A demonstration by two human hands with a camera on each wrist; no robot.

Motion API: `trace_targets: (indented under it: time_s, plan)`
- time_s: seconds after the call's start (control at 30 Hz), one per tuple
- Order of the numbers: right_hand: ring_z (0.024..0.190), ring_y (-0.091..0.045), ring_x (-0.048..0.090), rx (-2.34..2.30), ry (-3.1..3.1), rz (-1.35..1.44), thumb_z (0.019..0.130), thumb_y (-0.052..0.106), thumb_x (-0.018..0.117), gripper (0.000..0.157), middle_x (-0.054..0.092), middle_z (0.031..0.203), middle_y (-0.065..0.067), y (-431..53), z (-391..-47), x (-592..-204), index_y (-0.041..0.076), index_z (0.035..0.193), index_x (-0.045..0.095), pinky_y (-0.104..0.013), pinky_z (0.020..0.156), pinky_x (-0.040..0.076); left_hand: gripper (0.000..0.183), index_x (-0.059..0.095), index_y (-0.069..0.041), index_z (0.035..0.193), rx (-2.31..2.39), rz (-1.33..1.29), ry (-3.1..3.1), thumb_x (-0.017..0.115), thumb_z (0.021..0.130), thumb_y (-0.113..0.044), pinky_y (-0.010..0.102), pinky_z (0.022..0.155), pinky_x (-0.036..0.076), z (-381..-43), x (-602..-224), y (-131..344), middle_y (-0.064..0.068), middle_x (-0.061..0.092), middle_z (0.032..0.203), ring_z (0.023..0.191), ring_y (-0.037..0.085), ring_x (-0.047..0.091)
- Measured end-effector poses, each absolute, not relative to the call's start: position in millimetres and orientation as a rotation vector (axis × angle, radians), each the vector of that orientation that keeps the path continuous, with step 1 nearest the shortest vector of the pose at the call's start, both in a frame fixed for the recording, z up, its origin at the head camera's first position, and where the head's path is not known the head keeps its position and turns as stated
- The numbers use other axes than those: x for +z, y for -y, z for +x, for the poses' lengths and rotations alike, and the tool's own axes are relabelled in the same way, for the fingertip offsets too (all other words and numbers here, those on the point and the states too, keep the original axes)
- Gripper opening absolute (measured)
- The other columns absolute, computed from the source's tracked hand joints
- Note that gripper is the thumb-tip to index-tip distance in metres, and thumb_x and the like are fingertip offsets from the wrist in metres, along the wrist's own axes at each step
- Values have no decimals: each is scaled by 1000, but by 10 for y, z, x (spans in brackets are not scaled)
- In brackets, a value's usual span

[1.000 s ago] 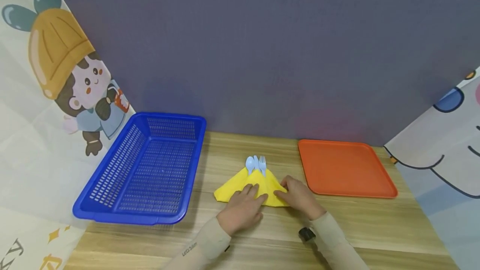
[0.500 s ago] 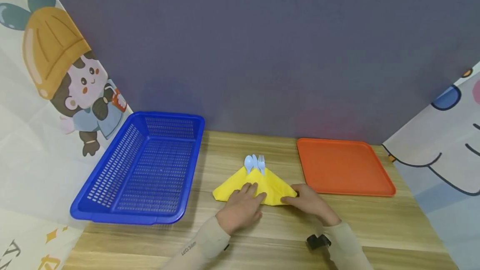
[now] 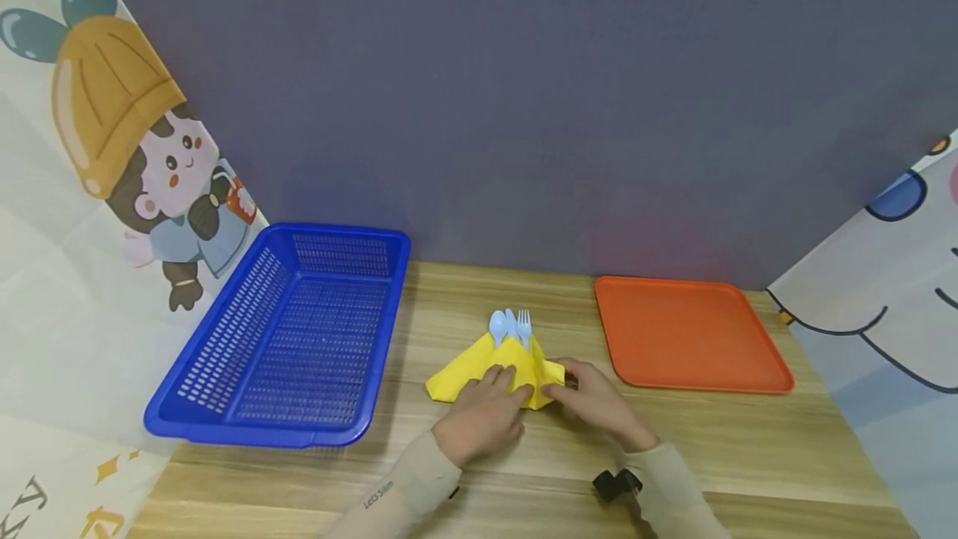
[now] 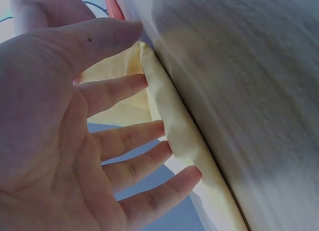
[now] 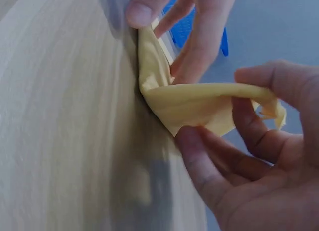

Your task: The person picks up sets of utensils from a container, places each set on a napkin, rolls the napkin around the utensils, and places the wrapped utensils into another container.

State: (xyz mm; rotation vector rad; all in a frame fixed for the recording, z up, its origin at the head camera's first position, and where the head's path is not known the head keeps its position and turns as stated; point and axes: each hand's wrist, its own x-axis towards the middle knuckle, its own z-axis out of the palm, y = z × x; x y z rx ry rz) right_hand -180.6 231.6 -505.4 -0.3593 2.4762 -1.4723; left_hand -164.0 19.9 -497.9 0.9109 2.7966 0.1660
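A yellow cloth napkin (image 3: 458, 377) lies on the wooden table, folded to a peak. Out of its top stick the light blue heads of a spoon (image 3: 498, 324), a knife (image 3: 511, 323) and a fork (image 3: 524, 325); their lower parts are hidden in the cloth. My left hand (image 3: 482, 416) presses on the napkin's front with outstretched fingers; in the left wrist view its fingertips touch the folded edge. My right hand (image 3: 596, 403) pinches the napkin's right corner, raised and turned inward. In the right wrist view the lifted cloth (image 5: 199, 104) runs between thumb and fingers.
A blue perforated basket (image 3: 367, 406) stands to the left. An orange tray (image 3: 692, 335) lies to the right behind my right hand. A grey-blue panel (image 3: 509, 106) rises at the back, and printed sheets flank the table.
My right hand first slid outward to the napkin's right corner, then took hold of it and brought it up and leftward. My left hand has stayed in place, pressing the cloth.
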Motion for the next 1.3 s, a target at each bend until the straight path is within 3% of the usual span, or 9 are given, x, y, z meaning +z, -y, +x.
trace_targets:
  time_s: [0.1,0.27,0.5,0.67,0.77,0.87,0.93,1.1,1.3]
  plan:
    - [89,-19,61,-1509,-2446,-385,94,15,70,34,68,108,-11,-2274,-1819,-5072,-3,122,66,-26,71,53,50,55,-23,142,177,910,-2798,65,95,-37,49,94,50,-1642,-4987,-195,12,43,150,135,29,41]
    - [68,-16,56,-1496,-2417,-394,94,16,69,26,65,89,-7,-2221,-1860,-5087,-1,114,67,-25,55,50,51,54,-23,144,179,920,-2798,65,95,-37,49,94,50,-1653,-4993,-187,12,43,150,135,29,41]
    - [79,-17,60,-1462,-2434,-463,96,13,65,20,67,95,-6,-2174,-1914,-5103,-1,111,67,-25,65,53,55,50,-25,148,162,932,-2780,64,96,-38,51,97,49,-1662,-4984,-165,12,40,153,138,30,39]
    - [69,-14,54,-1439,-2466,-397,101,28,62,26,59,79,-3,-2131,-1903,-5072,4,93,65,-24,60,46,55,51,-18,145,163,963,-2784,64,96,-40,49,99,48,-1666,-4994,-147,12,41,153,138,31,39]
    - [81,-20,63,-1534,-2391,-303,107,30,48,37,64,89,-8,-2084,-1886,-5021,1,93,66,-31,71,55,58,50,-12,145,202,982,-2780,64,96,-39,49,102,46,-1671,-4992,-133,12,42,152,139,31,38]
    - [107,-31,64,-1634,-2312,-252,110,20,37,41,64,116,-18,-2050,-1881,-5023,-5,100,68,-43,90,55,60,48,-9,146,252,981,-2763,65,96,-39,49,105,43,-1671,-4978,-112,12,43,151,140,31,37]
    - [114,-32,61,-1607,-2362,-247,109,17,40,37,62,124,-19,-2039,-1886,-5064,-2,98,70,-44,93,53,60,49,-9,145,278,966,-2759,64,96,-40,51,106,42,-1668,-4978,-92,12,43,151,141,32,36]
    - [114,-31,61,-1379,-2642,-358,100,9,59,17,68,118,-12,-2006,-1861,-5086,11,95,76,-47,96,51,50,60,-9,134,244,933,-2823,62,97,-42,51,100,47,-1630,-4998,-1,15,45,148,135,34,43]
    - [104,-26,63,-1322,-2745,-503,92,5,70,8,68,108,-6,-1948,-1843,-5112,10,95,75,-44,90,53,37,69,-6,116,300,917,-2906,65,95,-36,44,87,54,-1573,-4952,205,15,58,129,113,32,57]
